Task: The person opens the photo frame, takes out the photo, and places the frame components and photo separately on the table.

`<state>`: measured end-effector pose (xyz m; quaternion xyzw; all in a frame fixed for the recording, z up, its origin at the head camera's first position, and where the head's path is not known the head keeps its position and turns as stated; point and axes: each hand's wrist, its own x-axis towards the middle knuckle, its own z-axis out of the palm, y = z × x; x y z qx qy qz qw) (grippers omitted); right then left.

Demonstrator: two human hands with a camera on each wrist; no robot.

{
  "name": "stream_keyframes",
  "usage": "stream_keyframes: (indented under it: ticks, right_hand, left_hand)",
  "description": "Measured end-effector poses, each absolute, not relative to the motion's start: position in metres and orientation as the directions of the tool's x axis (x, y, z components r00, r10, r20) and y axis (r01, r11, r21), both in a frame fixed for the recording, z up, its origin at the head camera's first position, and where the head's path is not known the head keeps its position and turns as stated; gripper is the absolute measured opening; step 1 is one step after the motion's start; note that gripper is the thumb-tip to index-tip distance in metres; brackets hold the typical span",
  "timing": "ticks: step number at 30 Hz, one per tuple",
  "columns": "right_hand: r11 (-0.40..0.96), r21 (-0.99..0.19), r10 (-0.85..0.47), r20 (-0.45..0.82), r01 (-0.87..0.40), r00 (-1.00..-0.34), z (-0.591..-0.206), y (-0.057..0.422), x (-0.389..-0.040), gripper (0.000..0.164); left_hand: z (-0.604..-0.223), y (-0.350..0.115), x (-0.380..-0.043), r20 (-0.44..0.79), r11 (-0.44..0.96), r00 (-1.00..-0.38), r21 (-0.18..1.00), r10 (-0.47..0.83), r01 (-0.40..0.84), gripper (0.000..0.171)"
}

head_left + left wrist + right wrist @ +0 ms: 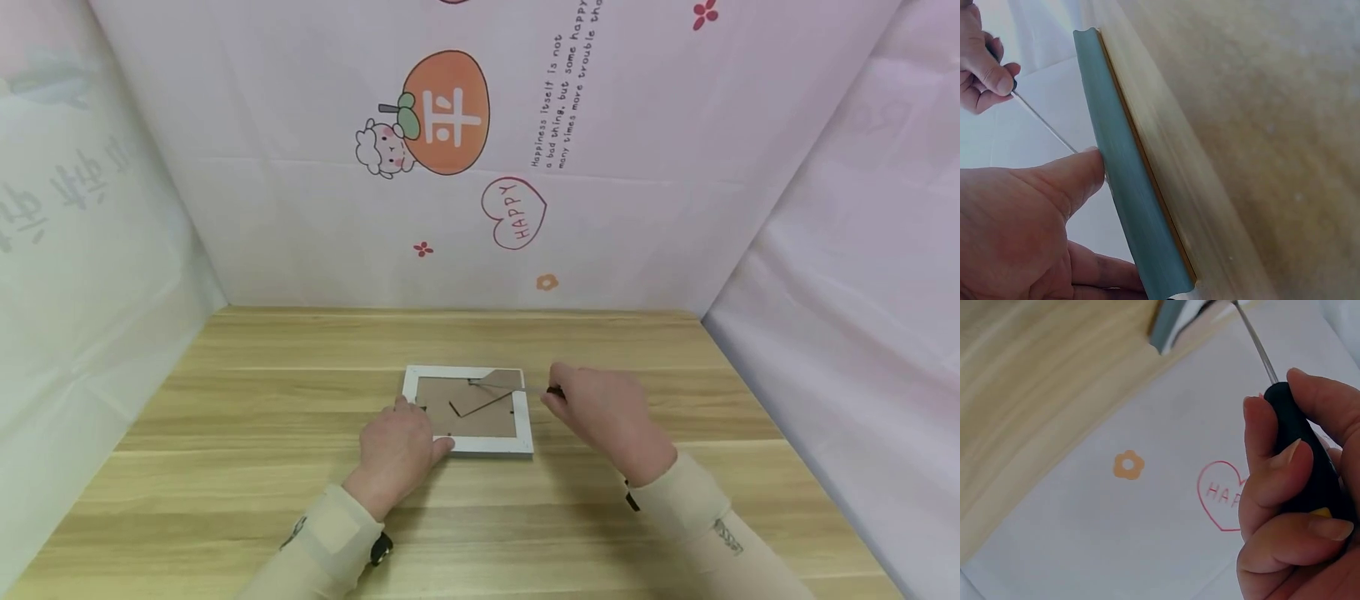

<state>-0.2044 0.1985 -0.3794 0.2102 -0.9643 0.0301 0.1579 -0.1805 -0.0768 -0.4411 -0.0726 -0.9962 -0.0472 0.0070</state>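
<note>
A picture frame [491, 443] lies back up on the table, with a white border and a brown backing board [438, 396] whose stand flap [504, 382] is on the far right part. My left hand [397, 446] grips the frame's near left corner, thumb along the near side and fingers at the left side. The frame's blue-grey outer edge [1129, 181] shows in the left wrist view. My right hand [603, 417] holds a screwdriver [1300, 440] by its dark handle. Its thin metal shaft points left over the frame's right side; exactly what the tip touches is unclear.
The wood-grain table [300, 517] surrounds the frame. A white printed cloth wall [322, 242] rises behind the table, and white cloth sides [847, 267] stand at left and right.
</note>
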Motion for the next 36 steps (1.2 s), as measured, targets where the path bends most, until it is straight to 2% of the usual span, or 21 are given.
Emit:
stream_keyframes:
  ticks: [5,13,19,26,30,36]
  right_hand:
    - [0.907,-0.036,-0.390,0.303,-0.419,-0.870,-0.395,0.205,-0.203,0.026]
    - [0.909,-0.083,-0.375,0.267,-0.408,-0.888,-0.408,0.210,-0.209,0.021]
    - [0.908,-0.230,-0.330,0.119,-0.349,-0.937,-0.408,0.218,-0.221,0.015]
    - [0.872,-0.415,-0.311,-0.058,-0.261,-0.948,-0.402,0.227,-0.240,0.023]
    - [0.886,-0.375,-0.311,-0.047,-0.272,-0.949,-0.399,0.224,-0.238,0.022]
    - [0.900,-0.203,-0.361,0.148,-0.386,-0.921,-0.395,0.213,-0.218,0.017]
  left_hand:
    - [-0.442,-0.076,-0.181,0.012,0.986,-0.990,0.090,0.139,0.140,0.076]
    - [-0.442,-0.077,-0.181,0.039,0.985,-0.987,0.078,0.153,0.156,0.073]
    - [-0.442,-0.078,-0.181,0.047,0.983,-0.985,0.064,0.169,0.172,0.071]
    - [-0.443,-0.077,-0.181,0.053,0.983,-0.984,0.057,0.171,0.174,0.072]
    - [-0.444,-0.076,-0.182,0.058,0.984,-0.984,0.055,0.166,0.169,0.075]
    - [-0.442,-0.076,-0.182,0.029,0.987,-0.990,0.076,0.137,0.139,0.079]
